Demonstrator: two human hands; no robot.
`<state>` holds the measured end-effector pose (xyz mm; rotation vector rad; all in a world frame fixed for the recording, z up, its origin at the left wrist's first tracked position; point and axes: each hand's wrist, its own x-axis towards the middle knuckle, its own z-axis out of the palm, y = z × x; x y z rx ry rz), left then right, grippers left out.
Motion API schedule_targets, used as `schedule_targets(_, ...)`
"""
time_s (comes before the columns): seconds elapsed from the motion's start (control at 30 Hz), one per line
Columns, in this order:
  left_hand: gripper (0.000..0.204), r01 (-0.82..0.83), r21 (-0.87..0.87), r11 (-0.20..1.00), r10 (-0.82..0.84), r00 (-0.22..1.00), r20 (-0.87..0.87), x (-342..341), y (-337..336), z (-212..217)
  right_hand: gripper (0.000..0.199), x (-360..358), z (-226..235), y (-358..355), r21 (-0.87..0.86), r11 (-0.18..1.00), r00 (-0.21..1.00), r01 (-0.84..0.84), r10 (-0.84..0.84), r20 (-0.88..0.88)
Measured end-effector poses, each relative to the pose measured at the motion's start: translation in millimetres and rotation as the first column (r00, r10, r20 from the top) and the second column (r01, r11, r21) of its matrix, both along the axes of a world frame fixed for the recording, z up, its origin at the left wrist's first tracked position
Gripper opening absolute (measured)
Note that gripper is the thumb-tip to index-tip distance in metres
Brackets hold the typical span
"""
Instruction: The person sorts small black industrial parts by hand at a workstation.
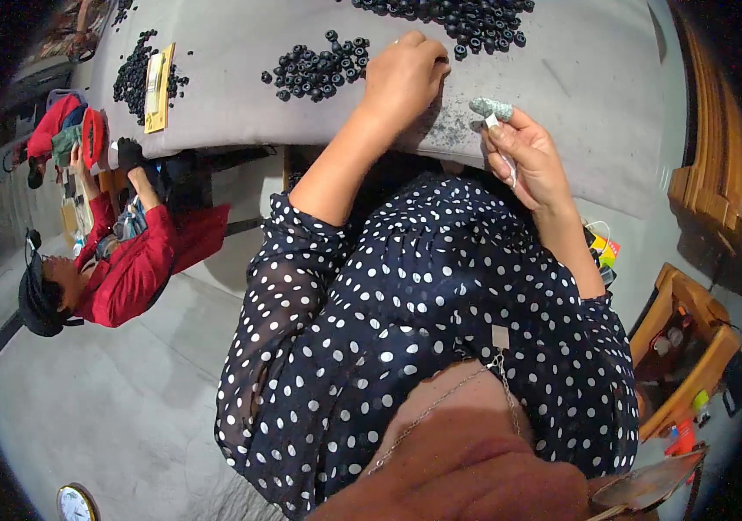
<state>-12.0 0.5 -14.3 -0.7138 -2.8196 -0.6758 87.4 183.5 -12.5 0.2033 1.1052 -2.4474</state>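
Observation:
My left hand [405, 76] rests over the grey tabletop [240, 52] with its fingers curled downward; whatever they hold is hidden. Just left of it lies a small heap of round black parts with pale hollow centres [319, 68]. A larger pile of the same black parts [475, 22] spreads beyond it at the far edge of view. My right hand [523, 156] is closed around a slim white tool [512, 174], its exact kind unclear. Grey-green wrapping [491, 108] covers one fingertip of that hand. Fine dark crumbs [451, 130] are scattered on the table between my hands.
Smaller black pieces [134, 78] lie at the table's left, beside a yellow-and-white strip [159, 87]. A co-worker in a red top [132, 269] sits at the left. A wooden chair [683, 347] stands at the right, and a round clock [75, 504] shows lower left.

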Motion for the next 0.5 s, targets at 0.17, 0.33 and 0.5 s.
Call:
schedule_targets(0.17,0.014,0.107,0.119,0.987,-0.095,0.991,-0.099,5.8,-3.9,-3.6,0.024,-0.4,0.5,1.2,-0.073,0.997,1.000,0.008,-0.008,-0.002)
schedule_targets(0.33,0.017,-0.233,0.616,0.752,-0.191,0.818,0.542,35.6,-11.7,6.4,0.032,-0.2,1.1,-0.2,-0.052,0.999,1.000,0.009,-0.010,-0.015)
schedule_targets(0.5,0.026,-0.754,0.638,0.158,-0.687,0.380,0.620,54.3,-19.2,4.5,0.037,2.2,9.9,-8.3,-0.043,0.998,0.999,-0.039,0.038,-0.016)
